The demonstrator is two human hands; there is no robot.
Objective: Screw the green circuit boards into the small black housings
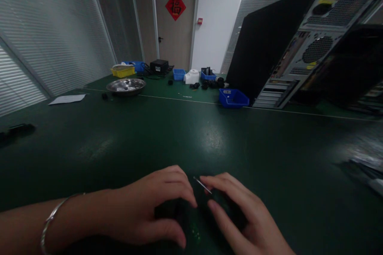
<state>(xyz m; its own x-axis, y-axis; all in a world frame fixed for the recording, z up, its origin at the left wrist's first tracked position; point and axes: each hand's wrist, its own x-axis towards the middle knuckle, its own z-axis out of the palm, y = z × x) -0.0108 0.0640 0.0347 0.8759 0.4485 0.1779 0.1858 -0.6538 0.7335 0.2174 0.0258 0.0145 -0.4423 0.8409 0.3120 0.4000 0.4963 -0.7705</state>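
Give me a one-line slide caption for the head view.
Both hands, left hand and right hand, grip a small dark part on the green table.

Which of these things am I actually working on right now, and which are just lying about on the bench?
In hand:
left hand
right hand
dark green board under both
thin metal pin at the fingers

Lying about:
steel bowl
blue bin
yellow bin
paper sheet
computer case
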